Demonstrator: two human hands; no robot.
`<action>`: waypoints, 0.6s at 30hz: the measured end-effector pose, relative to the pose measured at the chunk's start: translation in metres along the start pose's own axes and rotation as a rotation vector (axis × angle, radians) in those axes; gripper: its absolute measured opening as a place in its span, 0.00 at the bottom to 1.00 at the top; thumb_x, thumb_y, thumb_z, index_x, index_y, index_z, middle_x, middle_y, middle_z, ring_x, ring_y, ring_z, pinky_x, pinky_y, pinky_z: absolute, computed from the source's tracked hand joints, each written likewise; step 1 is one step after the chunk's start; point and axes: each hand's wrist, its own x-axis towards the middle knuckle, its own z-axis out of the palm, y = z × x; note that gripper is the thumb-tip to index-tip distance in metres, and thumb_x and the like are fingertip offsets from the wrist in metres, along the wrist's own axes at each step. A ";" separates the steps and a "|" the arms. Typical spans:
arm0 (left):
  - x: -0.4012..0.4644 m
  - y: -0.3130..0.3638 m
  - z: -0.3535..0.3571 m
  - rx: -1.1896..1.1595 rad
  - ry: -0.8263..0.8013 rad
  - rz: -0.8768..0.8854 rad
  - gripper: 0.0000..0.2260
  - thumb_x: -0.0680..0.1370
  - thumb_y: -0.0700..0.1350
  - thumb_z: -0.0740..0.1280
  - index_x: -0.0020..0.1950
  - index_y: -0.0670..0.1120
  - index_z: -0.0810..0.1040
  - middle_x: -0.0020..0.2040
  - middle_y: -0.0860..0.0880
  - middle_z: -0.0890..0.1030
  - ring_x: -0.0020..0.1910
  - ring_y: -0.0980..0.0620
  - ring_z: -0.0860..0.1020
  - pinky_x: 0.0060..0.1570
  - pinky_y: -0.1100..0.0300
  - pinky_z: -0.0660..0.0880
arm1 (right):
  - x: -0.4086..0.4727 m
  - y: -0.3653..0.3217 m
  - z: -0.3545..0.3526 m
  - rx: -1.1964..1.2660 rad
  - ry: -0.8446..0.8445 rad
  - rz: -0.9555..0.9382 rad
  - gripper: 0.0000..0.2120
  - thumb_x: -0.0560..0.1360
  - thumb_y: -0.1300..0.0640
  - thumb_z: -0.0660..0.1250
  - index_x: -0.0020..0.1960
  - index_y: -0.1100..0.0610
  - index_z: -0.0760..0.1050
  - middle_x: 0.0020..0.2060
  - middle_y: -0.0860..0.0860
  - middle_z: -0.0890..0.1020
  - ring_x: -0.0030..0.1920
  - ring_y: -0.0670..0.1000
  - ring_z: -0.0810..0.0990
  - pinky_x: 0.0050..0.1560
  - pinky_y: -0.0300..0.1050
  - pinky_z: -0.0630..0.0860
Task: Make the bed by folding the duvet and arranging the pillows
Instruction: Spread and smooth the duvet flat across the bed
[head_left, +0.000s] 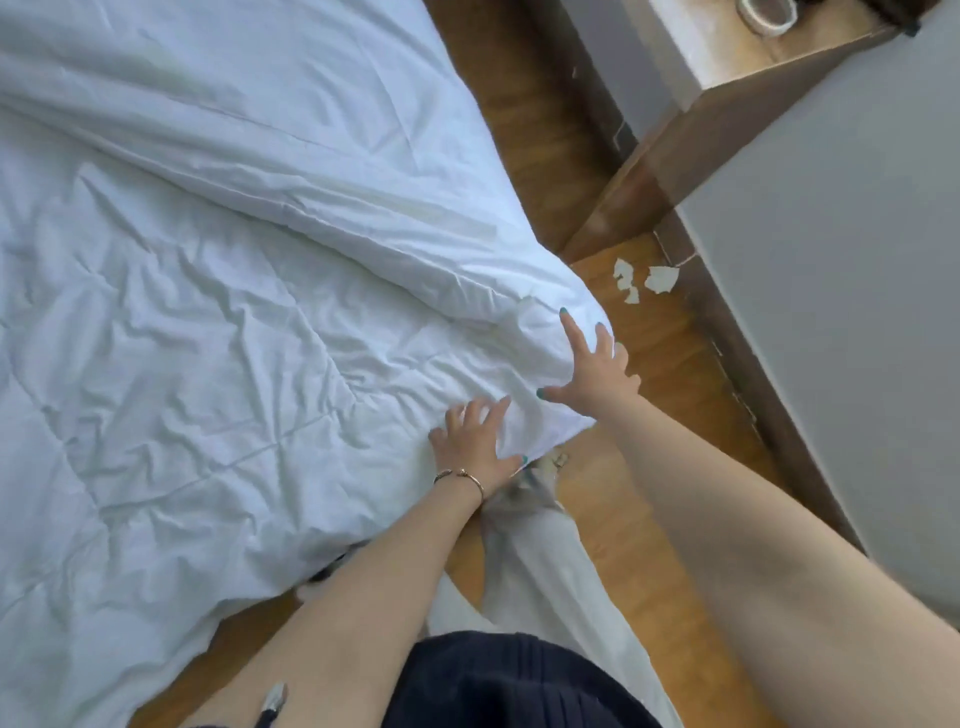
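Both hands lay flat with fingers spread on the duvet (208, 312) corner: left hand (475, 441), right hand (592, 364), neither grip holding anything. She should smooth the corner flat before folding.

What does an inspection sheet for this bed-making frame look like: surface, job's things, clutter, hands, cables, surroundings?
Surface: bed, fully covered in white bedding.
Job's things: white duvet, wrinkled, a folded layer lying across it, its corner hanging over the bed edge; pillows not seen.
Clutter: torn paper scraps on the wooden floor.
Hands: left hand spread flat on the duvet, bracelet on its wrist; right hand open, fingers against the duvet corner.
Cables: nothing seen.
Surroundings: wooden bedside unit and grey wall on the right.
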 end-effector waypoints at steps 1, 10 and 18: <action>0.012 0.014 0.006 0.013 -0.005 -0.040 0.39 0.69 0.67 0.66 0.75 0.64 0.52 0.74 0.54 0.56 0.72 0.44 0.54 0.64 0.42 0.62 | 0.024 0.003 -0.010 -0.054 0.005 -0.061 0.54 0.66 0.34 0.72 0.71 0.29 0.31 0.78 0.48 0.42 0.77 0.62 0.45 0.68 0.74 0.52; 0.060 0.086 0.030 0.051 0.158 -0.413 0.40 0.71 0.43 0.73 0.75 0.63 0.56 0.69 0.52 0.66 0.67 0.39 0.65 0.62 0.37 0.64 | 0.130 0.008 -0.017 -0.463 -0.001 -0.715 0.50 0.75 0.45 0.69 0.77 0.48 0.31 0.45 0.54 0.74 0.42 0.56 0.76 0.57 0.56 0.72; 0.041 0.082 0.016 -0.321 0.080 -0.445 0.35 0.77 0.34 0.60 0.79 0.53 0.50 0.60 0.43 0.75 0.58 0.42 0.74 0.56 0.50 0.72 | 0.119 0.043 -0.040 -0.384 -0.148 -0.813 0.37 0.76 0.43 0.63 0.76 0.38 0.44 0.39 0.50 0.76 0.35 0.55 0.72 0.35 0.46 0.68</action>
